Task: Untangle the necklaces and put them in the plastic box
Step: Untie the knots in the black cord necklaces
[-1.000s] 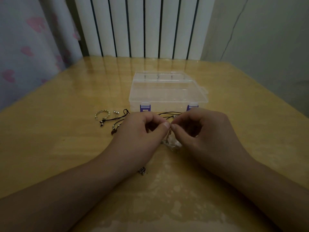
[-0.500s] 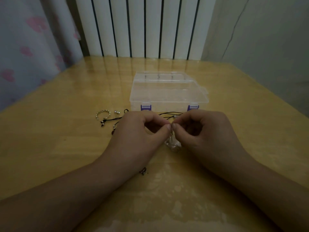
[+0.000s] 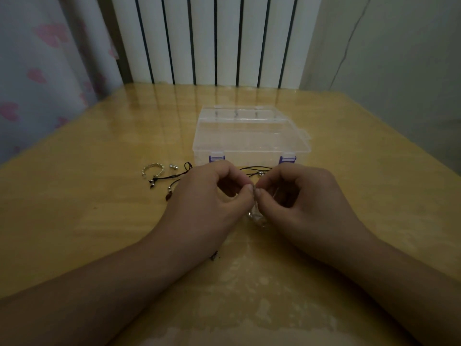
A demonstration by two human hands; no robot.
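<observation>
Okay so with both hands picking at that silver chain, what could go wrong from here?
1. The left hand and right hand pinch the silver chain close together; pulling hard could tighten the knot or snap it.
2. The black cord runs behind the hands and could be dragged along.
3. The plastic box looks closed, so it must be opened first.

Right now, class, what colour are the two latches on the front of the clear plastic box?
Purple. Both latches on the plastic box show in the head view, the only one given.
</observation>
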